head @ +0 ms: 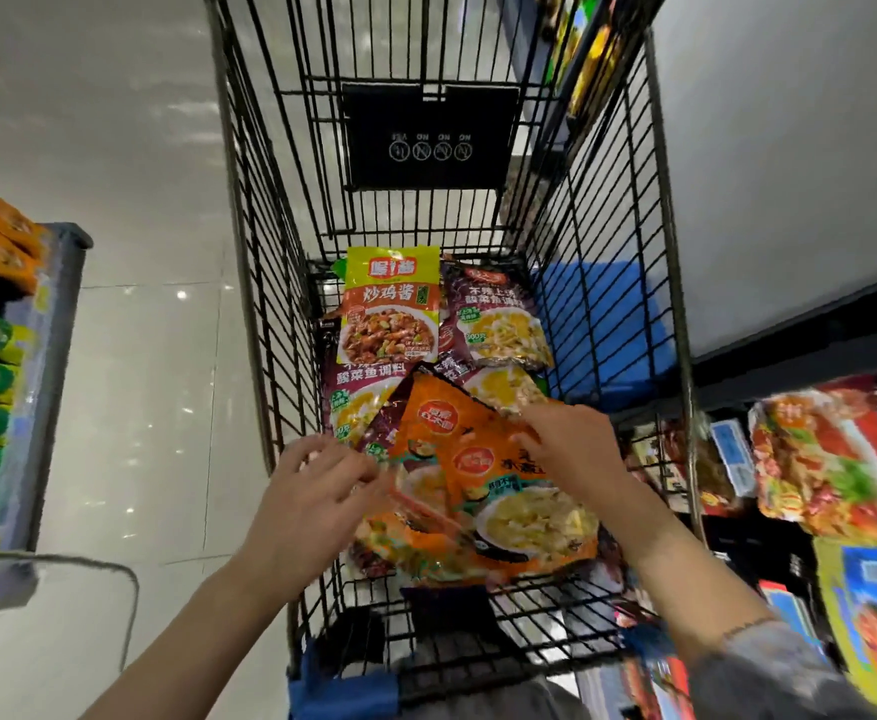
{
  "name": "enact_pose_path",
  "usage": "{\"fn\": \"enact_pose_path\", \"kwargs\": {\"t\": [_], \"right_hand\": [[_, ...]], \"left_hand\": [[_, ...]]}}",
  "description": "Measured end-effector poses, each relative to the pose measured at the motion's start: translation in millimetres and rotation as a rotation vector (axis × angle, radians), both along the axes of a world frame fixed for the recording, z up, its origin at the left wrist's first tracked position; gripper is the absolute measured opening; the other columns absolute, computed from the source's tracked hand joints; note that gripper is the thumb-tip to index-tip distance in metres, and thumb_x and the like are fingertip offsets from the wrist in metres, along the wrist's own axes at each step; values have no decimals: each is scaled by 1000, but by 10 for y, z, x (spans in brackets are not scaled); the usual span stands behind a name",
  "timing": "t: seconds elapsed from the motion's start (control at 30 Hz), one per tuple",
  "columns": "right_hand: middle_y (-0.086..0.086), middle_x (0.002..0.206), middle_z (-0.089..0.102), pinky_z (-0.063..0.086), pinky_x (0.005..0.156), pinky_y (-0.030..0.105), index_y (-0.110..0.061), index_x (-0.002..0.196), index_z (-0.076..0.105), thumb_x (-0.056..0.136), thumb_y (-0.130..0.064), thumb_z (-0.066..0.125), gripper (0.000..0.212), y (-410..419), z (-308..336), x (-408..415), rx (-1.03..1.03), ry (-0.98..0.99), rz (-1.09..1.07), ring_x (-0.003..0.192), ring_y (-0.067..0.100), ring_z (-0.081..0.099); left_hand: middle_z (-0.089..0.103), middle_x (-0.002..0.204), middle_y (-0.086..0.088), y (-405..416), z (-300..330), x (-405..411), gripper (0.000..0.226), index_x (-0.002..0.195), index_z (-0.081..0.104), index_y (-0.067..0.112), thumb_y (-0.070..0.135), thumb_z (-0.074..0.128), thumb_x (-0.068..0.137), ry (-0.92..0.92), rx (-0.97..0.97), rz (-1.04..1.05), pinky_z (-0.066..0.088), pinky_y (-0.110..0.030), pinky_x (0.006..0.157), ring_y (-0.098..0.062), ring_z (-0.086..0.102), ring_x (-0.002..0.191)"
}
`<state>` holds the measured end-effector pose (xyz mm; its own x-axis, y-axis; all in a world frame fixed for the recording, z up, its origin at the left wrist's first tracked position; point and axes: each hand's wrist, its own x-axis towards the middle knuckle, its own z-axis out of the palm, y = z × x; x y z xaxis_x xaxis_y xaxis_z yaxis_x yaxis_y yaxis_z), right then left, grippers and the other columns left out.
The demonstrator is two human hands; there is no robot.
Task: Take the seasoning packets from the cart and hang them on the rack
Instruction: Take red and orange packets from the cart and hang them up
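- Left hand (307, 504) and forearm are bare, with no sleeve.
- Right hand (576, 449) is bare; a thin dark band circles the forearm just above a grey sleeve (784, 672).

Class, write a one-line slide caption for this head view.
Both hands, left and right, reach for orange seasoning packets in a black wire cart.

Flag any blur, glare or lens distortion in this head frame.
Head view: motion blur smears the left hand, right hand and orange packets; the yellow-green packet reads sharp; ceiling lights glare on the floor tiles; wide-angle bends the cart sides.
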<state>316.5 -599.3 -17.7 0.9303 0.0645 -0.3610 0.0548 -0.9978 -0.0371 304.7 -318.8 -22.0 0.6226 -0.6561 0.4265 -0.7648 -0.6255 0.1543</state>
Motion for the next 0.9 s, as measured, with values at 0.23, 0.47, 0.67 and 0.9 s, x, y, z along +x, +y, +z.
{"fn": "enact_pose_path", "kwargs": {"t": [0.23, 0.47, 0.67, 0.9], "right_hand": [[-2, 47, 49, 27, 51, 23, -17, 55, 52, 76, -42, 66, 35, 266, 724, -252, -126, -303, 204, 41, 19, 48], [-5, 52, 45, 25, 59, 27, -21, 60, 43, 83, -55, 55, 43, 328, 1545, -446, 163, -624, -42, 50, 18, 45], [0, 48, 47, 26, 50, 30, -14, 56, 46, 76, -60, 56, 51, 462, 2165, -773, 273, -814, -105, 47, 18, 43], [-9, 43, 37, 31, 46, 33, -20, 53, 42, 76, -62, 54, 49, 656, 2474, -1292, 187, -886, -81, 45, 14, 42]], "left_hand": [[52, 119, 5, -228, 542, 133, 25, 91, 61, 27, 17, 74, 72, 35, -188, -102, 38, -43, 93, -20, 50, 113], [42, 145, -10, -348, 1154, 294, 9, 79, 73, 30, 35, 66, 76, 143, -93, -179, 29, -58, 104, -33, 27, 138], [31, 150, -6, -313, 1831, 405, 21, 85, 74, 26, 39, 58, 82, 156, -258, -289, 21, -53, 109, -30, 22, 141], [61, 91, 13, -273, 2152, 174, 7, 88, 75, 18, 18, 69, 83, 245, -250, -427, 48, -22, 77, -6, 58, 84]]}}
